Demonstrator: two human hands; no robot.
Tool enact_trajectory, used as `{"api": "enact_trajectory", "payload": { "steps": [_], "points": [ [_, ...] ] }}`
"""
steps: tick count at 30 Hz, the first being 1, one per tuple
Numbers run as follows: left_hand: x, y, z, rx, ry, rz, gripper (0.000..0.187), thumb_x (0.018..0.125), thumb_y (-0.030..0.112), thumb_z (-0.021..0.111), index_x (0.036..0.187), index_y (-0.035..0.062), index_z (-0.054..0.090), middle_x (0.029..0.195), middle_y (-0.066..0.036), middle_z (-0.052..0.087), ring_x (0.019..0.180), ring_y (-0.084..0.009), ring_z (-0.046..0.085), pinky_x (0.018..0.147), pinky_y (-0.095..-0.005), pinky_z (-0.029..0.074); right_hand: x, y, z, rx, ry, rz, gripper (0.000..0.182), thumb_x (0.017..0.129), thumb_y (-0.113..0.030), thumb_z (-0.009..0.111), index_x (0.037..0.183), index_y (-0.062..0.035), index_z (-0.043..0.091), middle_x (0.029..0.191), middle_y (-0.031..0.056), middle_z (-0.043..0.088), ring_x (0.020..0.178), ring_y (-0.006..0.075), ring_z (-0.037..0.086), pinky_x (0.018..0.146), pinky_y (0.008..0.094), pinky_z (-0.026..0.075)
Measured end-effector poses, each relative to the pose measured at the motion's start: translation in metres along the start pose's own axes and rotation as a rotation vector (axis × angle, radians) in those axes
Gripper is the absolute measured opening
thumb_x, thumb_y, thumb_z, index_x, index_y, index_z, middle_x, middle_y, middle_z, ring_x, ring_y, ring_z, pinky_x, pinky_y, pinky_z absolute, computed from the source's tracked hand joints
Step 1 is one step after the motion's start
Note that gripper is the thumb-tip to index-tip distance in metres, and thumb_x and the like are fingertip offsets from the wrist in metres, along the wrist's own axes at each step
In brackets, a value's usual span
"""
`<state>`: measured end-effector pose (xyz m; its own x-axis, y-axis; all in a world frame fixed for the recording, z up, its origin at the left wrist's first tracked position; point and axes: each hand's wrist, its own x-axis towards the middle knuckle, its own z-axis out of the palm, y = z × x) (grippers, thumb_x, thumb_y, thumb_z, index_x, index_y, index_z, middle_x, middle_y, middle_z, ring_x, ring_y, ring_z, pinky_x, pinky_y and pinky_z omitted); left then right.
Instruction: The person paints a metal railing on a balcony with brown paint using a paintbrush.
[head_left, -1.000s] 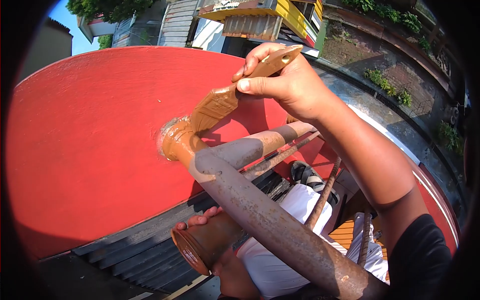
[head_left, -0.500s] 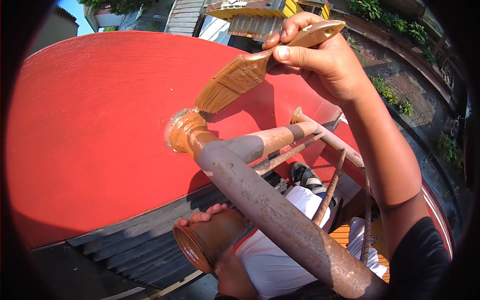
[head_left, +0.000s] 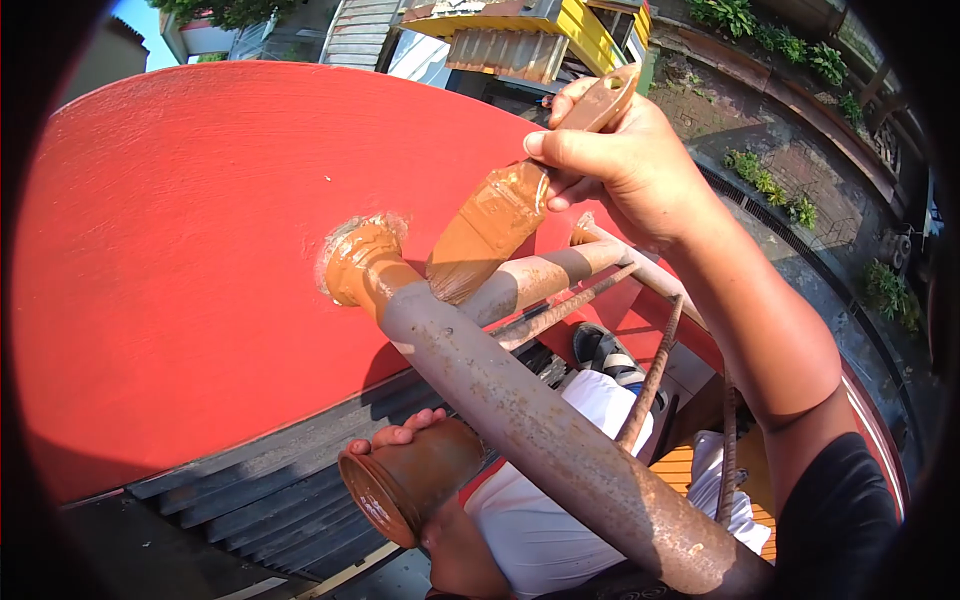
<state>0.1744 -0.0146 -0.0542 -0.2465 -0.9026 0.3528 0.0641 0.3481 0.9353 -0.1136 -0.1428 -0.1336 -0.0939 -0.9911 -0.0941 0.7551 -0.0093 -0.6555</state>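
My right hand (head_left: 635,165) grips a flat paintbrush (head_left: 490,220) by its handle, thumb on the near side. Brown paint coats the brush, and its bristle tips are right at the joint where the side pipe (head_left: 545,280) leaves the thick rusty pipe (head_left: 560,430). Wet brown paint covers the flanged end (head_left: 365,265) of that pipe, against the red wall (head_left: 190,280). Lower down, my left hand (head_left: 405,430) is wrapped round a brown-stained cup (head_left: 430,470), which is tilted with its mouth to the lower left. Part of that hand is hidden behind the cup.
Thin rusty bars (head_left: 655,370) run off the pipes below my right forearm. Dark corrugated sheeting (head_left: 270,490) lies under the wall's lower edge. A sandalled foot (head_left: 605,355) and white cloth show beneath the pipes. Far below at right is a paved yard with plants.
The brush has come away from the flanged end by the wall, moving down and right to the pipe joint, its handle now steeper. My left hand still holds the cup.
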Motion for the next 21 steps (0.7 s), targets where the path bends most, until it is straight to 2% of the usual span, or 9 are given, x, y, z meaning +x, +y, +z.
{"api": "enact_trajectory", "payload": {
  "steps": [6,8,9,12,13,14,17,21],
  "points": [
    [0.000,-0.003,-0.005,-0.008,0.001,-0.017,0.117,0.054,0.056,0.088,0.142,0.0107,0.026,0.126,-0.013,0.052,0.119,-0.0339,0.051,0.108,-0.0476,0.037,0.001,0.037,-0.062,-0.182,0.109,0.212,0.025,0.078,-0.007,0.073,0.089,-0.0072,0.051,0.075,0.0069,0.062,0.061,0.0152,0.064,0.051,0.0277,0.054],
    [0.001,-0.006,-0.005,-0.009,0.002,-0.009,0.118,0.053,0.056,0.088,0.142,0.0105,0.026,0.127,-0.013,0.052,0.120,-0.0338,0.051,0.108,-0.0475,0.037,-0.003,0.033,-0.076,-0.211,0.177,0.134,0.021,0.078,-0.008,0.073,0.084,-0.0056,0.053,0.077,0.0094,0.066,0.064,0.0164,0.066,0.056,0.0278,0.056],
    [0.001,-0.007,-0.005,-0.010,0.004,-0.005,0.118,0.053,0.056,0.088,0.142,0.0104,0.026,0.127,-0.013,0.051,0.120,-0.0337,0.051,0.108,-0.0474,0.037,-0.005,0.025,-0.075,-0.194,0.179,0.109,0.021,0.078,-0.008,0.072,0.086,-0.0053,0.053,0.078,0.0096,0.066,0.065,0.0168,0.067,0.056,0.0281,0.056],
    [0.002,-0.006,-0.003,-0.001,0.007,-0.031,0.118,0.054,0.057,0.088,0.142,0.0100,0.025,0.127,-0.013,0.051,0.120,-0.0332,0.051,0.107,-0.0471,0.039,-0.009,0.002,-0.048,-0.003,0.094,0.010,0.021,0.079,-0.008,0.072,0.088,-0.0046,0.053,0.081,0.0100,0.067,0.067,0.0173,0.067,0.058,0.0286,0.057],
    [0.003,-0.008,-0.003,0.012,0.008,-0.025,0.118,0.054,0.058,0.087,0.142,0.0098,0.025,0.127,-0.013,0.051,0.120,-0.0331,0.051,0.107,-0.0473,0.039,-0.012,-0.003,-0.033,0.049,0.083,0.032,0.025,0.080,-0.007,0.073,0.093,-0.0076,0.051,0.081,0.0049,0.063,0.064,0.0151,0.065,0.055,0.0283,0.058],
    [0.003,-0.009,-0.002,0.026,0.009,-0.021,0.118,0.055,0.058,0.087,0.142,0.0096,0.025,0.127,-0.013,0.051,0.120,-0.0330,0.051,0.107,-0.0474,0.039,-0.014,0.000,-0.026,0.040,0.010,0.058,0.025,0.080,-0.006,0.073,0.093,-0.0074,0.052,0.082,0.0053,0.063,0.066,0.0154,0.065,0.056,0.0281,0.058],
    [0.004,-0.013,0.000,0.054,-0.004,-0.012,0.117,0.056,0.060,0.085,0.142,0.0086,0.025,0.127,-0.014,0.051,0.121,-0.0332,0.051,0.106,-0.0482,0.040,-0.011,0.019,-0.039,-0.162,0.033,0.156,0.026,0.078,-0.007,0.075,0.090,-0.0075,0.052,0.082,0.0053,0.061,0.071,0.0155,0.065,0.056,0.0292,0.057],
    [0.004,-0.010,0.007,0.119,0.006,-0.059,0.116,0.058,0.062,0.083,0.141,0.0055,0.024,0.127,-0.015,0.051,0.121,-0.0327,0.052,0.105,-0.0487,0.041,-0.008,-0.009,-0.049,-0.375,0.125,0.001,0.026,0.078,-0.007,0.074,0.092,-0.0077,0.053,0.079,0.0041,0.061,0.068,0.0148,0.065,0.056,0.0284,0.056]
  ]
}}
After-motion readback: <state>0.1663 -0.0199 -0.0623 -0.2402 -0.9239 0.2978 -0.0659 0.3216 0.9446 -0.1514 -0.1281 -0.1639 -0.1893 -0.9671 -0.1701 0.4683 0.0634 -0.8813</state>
